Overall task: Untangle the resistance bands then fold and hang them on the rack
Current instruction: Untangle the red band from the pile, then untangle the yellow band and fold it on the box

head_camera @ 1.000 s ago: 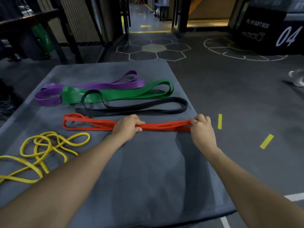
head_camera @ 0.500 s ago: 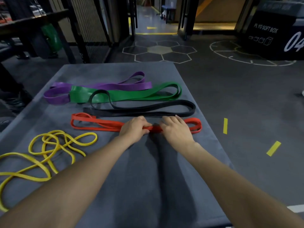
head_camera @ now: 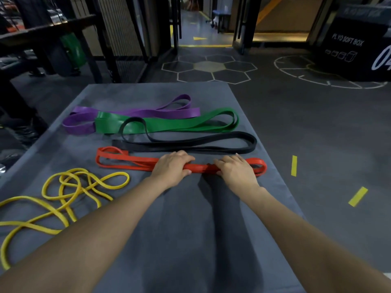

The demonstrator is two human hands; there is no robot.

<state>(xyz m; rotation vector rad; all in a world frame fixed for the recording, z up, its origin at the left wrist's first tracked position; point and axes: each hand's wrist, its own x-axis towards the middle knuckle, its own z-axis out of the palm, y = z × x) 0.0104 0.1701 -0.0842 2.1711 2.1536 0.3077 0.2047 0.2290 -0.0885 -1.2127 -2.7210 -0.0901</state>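
Note:
A folded red band (head_camera: 131, 161) lies across the grey mat (head_camera: 179, 240). My left hand (head_camera: 172, 168) grips its middle, fingers curled over it. My right hand (head_camera: 236, 171) holds the band a little further right, fingers wrapped round it; the band's right loop sticks out past that hand. Behind the red band lie a folded black band (head_camera: 211, 142), a green band (head_camera: 179, 123) and a purple band (head_camera: 135, 113). A tangled yellow band (head_camera: 69, 193) lies at the left of the mat.
The mat's right edge drops to a dark gym floor with yellow tape marks (head_camera: 294, 166). A black plyo soft box (head_camera: 349, 51) stands at the far right. Dark metal frames and a mesh screen (head_camera: 118, 28) stand behind the mat at left.
My right hand let go of the red band's right end and slid left along it, close to my left hand. The left hand kept its grip at the middle.

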